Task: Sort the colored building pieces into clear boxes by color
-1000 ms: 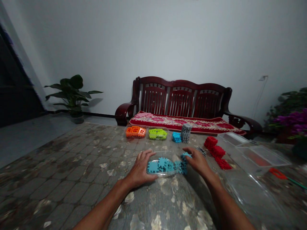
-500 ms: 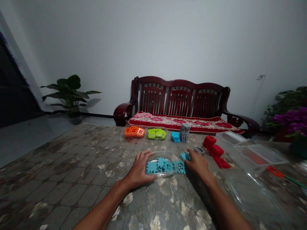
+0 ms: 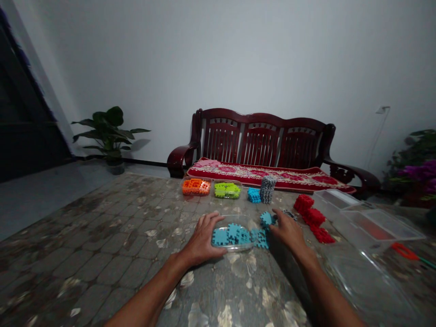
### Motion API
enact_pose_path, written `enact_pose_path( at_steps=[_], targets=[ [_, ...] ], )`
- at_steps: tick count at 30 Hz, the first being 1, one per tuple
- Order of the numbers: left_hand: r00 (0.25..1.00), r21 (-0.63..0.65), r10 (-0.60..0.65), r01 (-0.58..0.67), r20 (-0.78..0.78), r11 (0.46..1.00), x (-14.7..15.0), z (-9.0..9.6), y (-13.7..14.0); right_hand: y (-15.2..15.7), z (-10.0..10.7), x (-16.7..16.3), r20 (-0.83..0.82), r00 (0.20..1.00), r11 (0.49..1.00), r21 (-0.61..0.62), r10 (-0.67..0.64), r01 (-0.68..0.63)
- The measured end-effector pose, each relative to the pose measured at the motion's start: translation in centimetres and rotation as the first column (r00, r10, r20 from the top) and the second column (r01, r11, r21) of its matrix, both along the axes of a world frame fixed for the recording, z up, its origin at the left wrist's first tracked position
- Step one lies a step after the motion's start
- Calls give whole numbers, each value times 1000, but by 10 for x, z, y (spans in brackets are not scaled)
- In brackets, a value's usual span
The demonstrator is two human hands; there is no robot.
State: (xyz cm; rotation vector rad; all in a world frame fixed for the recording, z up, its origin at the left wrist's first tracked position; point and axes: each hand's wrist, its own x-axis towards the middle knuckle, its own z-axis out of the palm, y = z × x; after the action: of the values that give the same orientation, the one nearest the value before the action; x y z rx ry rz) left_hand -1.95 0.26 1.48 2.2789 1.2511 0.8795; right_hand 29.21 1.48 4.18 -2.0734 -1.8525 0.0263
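Note:
My left hand is wrapped round the left end of a clear plastic box on the table. Inside the box lie several teal interlocking toy tiles with notched edges. Another teal tile or two sit at the box's right end; whether in it or beside it I cannot tell. Just right of the box, my right hand pinches a teal notched tile by its right side. Grey notched pieces lie behind that hand, partly hidden.
Farther back stand clear boxes of orange pieces and lime-green pieces, blue pieces and a grey stack. At right are red pieces, a clear divided case, a clear lid and an orange-handled tool.
The view has swung slightly left, so everything sits farther right. In my right hand the teal tile has tilted to show more of its face. My left hand keeps its hold on the box.

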Motion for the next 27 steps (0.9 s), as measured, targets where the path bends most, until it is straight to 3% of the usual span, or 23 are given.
enact_pose_path(
  at_steps=[5, 9, 14, 20, 24, 27],
  targets=[
    [1000, 17, 10, -10, 2, 1000, 0, -3, 1, -4, 20, -18, -341, 893, 954, 160, 295, -254],
    [1000, 30, 9, -9, -4, 1000, 1, -4, 1, -19, 27, -45, -376, 799, 883, 203, 469, -423],
    [1000, 30, 15, -14, -10, 999, 1, -3, 1, -25, 24, -57, -373, 737, 822, 160, 563, -547],
    [1000, 36, 9, -9, 0, 999, 1, -5, 1, -5, 18, -22, -317, 882, 934, 188, 350, -303],
    [1000, 40, 11, -11, 0, 999, 0, -7, 3, 2, 6, 0, -189, 972, 991, 18, 137, -136],
    [1000, 36, 11, -11, -8, 999, 0, -7, 3, 2, -3, 3, -47, 998, 990, -132, 45, -51]
  ],
)
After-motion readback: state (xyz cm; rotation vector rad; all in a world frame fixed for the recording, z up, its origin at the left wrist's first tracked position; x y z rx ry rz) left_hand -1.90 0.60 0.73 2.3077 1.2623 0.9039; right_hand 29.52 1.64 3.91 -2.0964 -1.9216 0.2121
